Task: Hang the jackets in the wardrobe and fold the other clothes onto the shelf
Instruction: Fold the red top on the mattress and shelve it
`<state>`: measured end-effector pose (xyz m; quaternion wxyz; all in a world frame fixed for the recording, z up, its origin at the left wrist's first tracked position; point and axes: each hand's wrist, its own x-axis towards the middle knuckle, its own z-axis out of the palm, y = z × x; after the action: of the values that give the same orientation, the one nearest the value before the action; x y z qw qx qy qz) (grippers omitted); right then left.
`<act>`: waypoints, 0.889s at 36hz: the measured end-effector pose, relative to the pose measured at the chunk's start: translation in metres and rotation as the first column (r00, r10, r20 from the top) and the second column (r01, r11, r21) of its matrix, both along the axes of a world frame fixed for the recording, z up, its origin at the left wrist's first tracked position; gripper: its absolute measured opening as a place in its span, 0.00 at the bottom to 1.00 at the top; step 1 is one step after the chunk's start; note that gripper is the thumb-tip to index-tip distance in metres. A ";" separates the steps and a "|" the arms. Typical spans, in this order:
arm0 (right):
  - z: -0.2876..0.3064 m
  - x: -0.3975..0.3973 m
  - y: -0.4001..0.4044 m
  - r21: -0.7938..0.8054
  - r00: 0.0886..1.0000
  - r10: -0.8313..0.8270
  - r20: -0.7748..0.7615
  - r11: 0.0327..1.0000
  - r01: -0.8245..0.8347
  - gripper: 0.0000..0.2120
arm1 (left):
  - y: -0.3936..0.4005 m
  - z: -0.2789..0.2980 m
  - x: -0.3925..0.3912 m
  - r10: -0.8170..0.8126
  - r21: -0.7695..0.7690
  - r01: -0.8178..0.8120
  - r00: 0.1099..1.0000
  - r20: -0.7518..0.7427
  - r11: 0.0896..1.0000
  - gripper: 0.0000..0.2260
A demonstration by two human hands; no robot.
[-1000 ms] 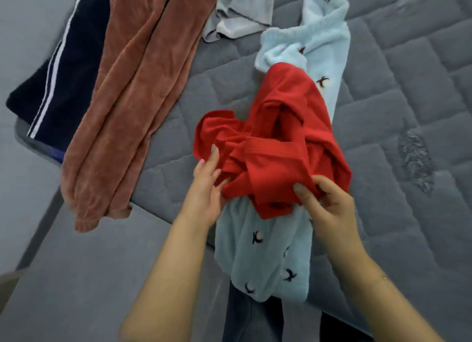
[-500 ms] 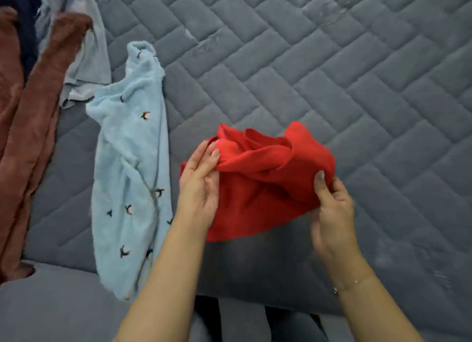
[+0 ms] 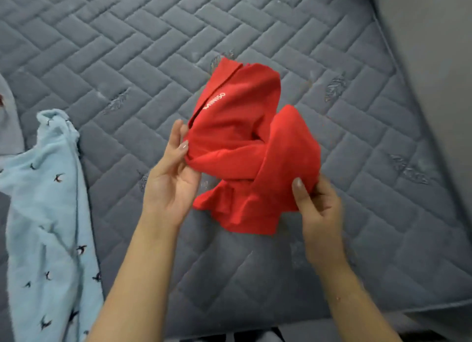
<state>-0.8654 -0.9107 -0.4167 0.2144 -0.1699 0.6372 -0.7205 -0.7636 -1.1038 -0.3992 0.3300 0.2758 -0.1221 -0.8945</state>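
Grey quilted mattress (image 3: 153,47), pale blue garment (image 3: 46,214) at left. Red garment (image 3: 242,142) bunched above the middle, pinched by left hand (image 3: 173,178) and right hand (image 3: 316,203). Folding step; next, spread flat.

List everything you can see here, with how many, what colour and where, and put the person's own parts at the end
red garment: one, red with small white lettering, bunched up and held above the mattress, centre
fleece garment: one, light blue with small dark bird prints, lying on the mattress at left
grey cloth: one, pale grey, far left edge, mostly cut off
mattress: one, grey-blue quilted, under everything
left hand: one, grip on the red garment's left side
right hand: one, grip on its lower right
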 end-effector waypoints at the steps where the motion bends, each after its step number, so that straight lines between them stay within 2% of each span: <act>1: -0.010 0.012 0.006 0.066 0.997 0.072 0.032 0.995 -0.074 0.07 | 0.004 -0.014 0.014 0.012 0.003 -0.012 0.996 0.087 1.000 0.16; 3: -0.040 0.037 0.018 0.271 0.960 0.243 0.140 0.923 -0.273 0.07 | 0.013 -0.048 0.045 0.015 0.009 -0.019 0.949 0.316 1.000 0.16; 4: -0.059 0.049 0.026 0.387 0.920 0.335 0.204 0.835 -0.390 0.09 | 0.019 -0.067 0.060 -0.009 0.008 0.005 0.891 0.454 1.000 0.16; 6: -0.097 0.071 0.043 0.581 0.791 0.520 0.321 0.552 -0.599 0.08 | 0.033 -0.105 0.091 -0.086 0.058 0.064 0.732 0.676 0.996 0.16; 7: -0.113 0.081 0.052 0.645 0.717 0.589 0.374 0.390 -0.657 0.06 | 0.039 -0.123 0.106 -0.126 0.104 0.072 0.659 0.742 0.992 0.17; 8: -0.126 0.089 0.060 0.689 0.664 0.633 0.399 0.272 -0.672 0.09 | 0.046 -0.138 0.121 -0.163 0.142 0.082 0.590 0.790 0.986 0.19; 9: -0.134 0.094 0.065 0.706 0.648 0.644 0.407 0.229 -0.671 0.12 | 0.052 -0.149 0.133 -0.200 0.174 0.098 0.523 0.829 0.980 0.22; 10: -0.138 0.096 0.067 0.708 0.658 0.631 0.411 0.233 -0.666 0.13 | 0.057 -0.157 0.142 -0.229 0.195 0.119 0.461 0.858 0.973 0.23; 11: -0.140 0.096 0.066 0.716 0.686 0.610 0.396 0.262 -0.647 0.13 | 0.061 -0.163 0.148 -0.246 0.208 0.136 0.412 0.877 0.969 0.23; 13: -0.141 0.091 0.055 0.745 0.761 0.568 0.313 0.351 -0.568 0.11 | 0.065 -0.171 0.153 -0.264 0.223 0.151 0.370 0.891 0.963 0.23; 16: -0.140 0.072 0.026 0.753 0.840 0.521 0.153 0.489 -0.441 0.09 | 0.066 -0.182 0.146 -0.301 0.252 0.180 0.343 0.890 0.951 0.24; 18: -0.138 0.056 -0.002 0.752 0.842 0.538 0.040 0.539 -0.380 0.10 | 0.065 -0.189 0.136 -0.314 0.264 0.183 0.357 0.880 0.947 0.23; 21: -0.141 0.031 -0.053 0.744 0.777 0.605 -0.174 0.598 -0.299 0.12 | 0.060 -0.199 0.118 -0.343 0.286 0.196 0.394 0.853 0.938 0.16; 23: -0.150 0.012 -0.087 0.759 0.701 0.657 -0.278 0.597 -0.258 0.14 | 0.056 -0.205 0.110 -0.350 0.297 0.190 0.391 0.851 0.936 0.13; 25: -0.165 -0.005 -0.120 0.850 0.607 0.736 -0.300 0.495 -0.180 0.17 | 0.048 -0.213 0.108 -0.335 0.300 0.151 0.381 0.862 0.942 0.12; 27: -0.181 -0.020 -0.147 0.943 0.476 0.851 -0.221 0.310 -0.118 0.23 | 0.038 -0.216 0.110 -0.343 0.321 0.123 0.410 0.845 0.939 0.11; 30: -0.197 -0.029 -0.169 0.994 0.336 0.942 -0.011 0.048 -0.102 0.29 | 0.027 -0.214 0.115 -0.352 0.307 0.172 0.494 0.795 0.936 0.09; 32: -0.202 -0.030 -0.174 0.998 0.289 0.956 0.050 -0.034 -0.060 0.29 | 0.021 -0.208 0.119 -0.276 0.215 0.174 0.579 0.767 0.961 0.08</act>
<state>-0.8952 -1.0843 -0.6186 0.2863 -0.5451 0.7800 0.1114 -0.6442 -1.0824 -0.6073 0.1092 0.6424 -0.2369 -0.7206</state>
